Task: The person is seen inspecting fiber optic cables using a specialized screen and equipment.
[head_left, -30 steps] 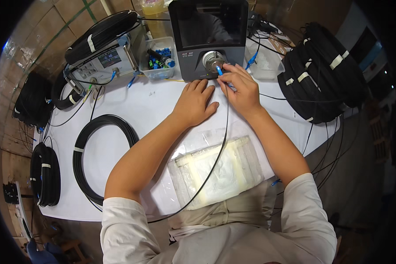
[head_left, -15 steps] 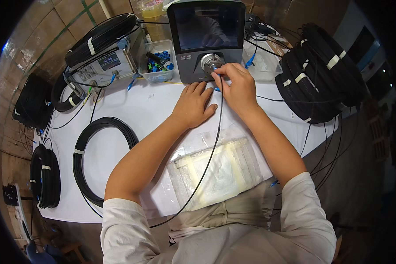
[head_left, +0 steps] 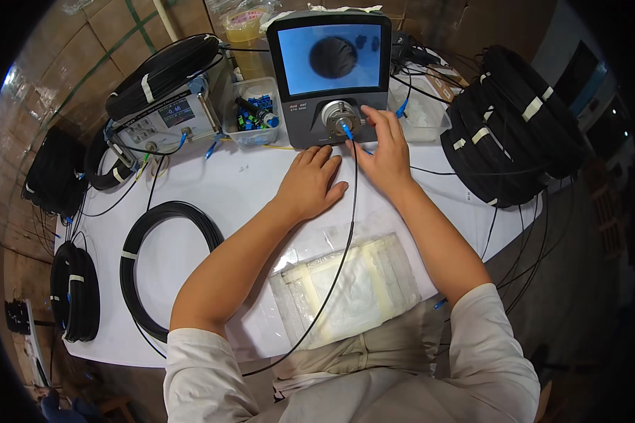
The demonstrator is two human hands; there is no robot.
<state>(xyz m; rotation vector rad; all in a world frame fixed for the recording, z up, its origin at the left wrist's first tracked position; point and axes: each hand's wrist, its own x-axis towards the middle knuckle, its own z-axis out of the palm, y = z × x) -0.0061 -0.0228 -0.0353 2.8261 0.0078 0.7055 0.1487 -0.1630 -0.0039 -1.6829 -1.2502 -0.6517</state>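
The right hand (head_left: 384, 151) reaches far across the white table (head_left: 219, 194) to the front of the inspection unit (head_left: 331, 74), forearm running from the near right edge up and leftward. Its fingers are curled, the thumb and forefinger pinched narrow on a blue connector (head_left: 346, 130) seated at the round metal port (head_left: 337, 116) under the unit's screen (head_left: 329, 56). A thin black cable (head_left: 342, 240) runs from that connector toward the near edge, passing between the two hands and over a clear plastic bag (head_left: 349, 289) lying in front of the person.

The left hand (head_left: 309, 185) lies palm down on the table just left of the cable, fingers together and stretched toward the unit's base, holding nothing. Its forearm slants in from the near left.

To the left, a black cable coil (head_left: 137, 261) lies flat on the table. At the far left stands a grey meter (head_left: 166, 120) with another coil on top. A clear tub (head_left: 255, 113) of blue connectors sits between meter and unit. Stacked black coils (head_left: 508, 127) fill the right side.
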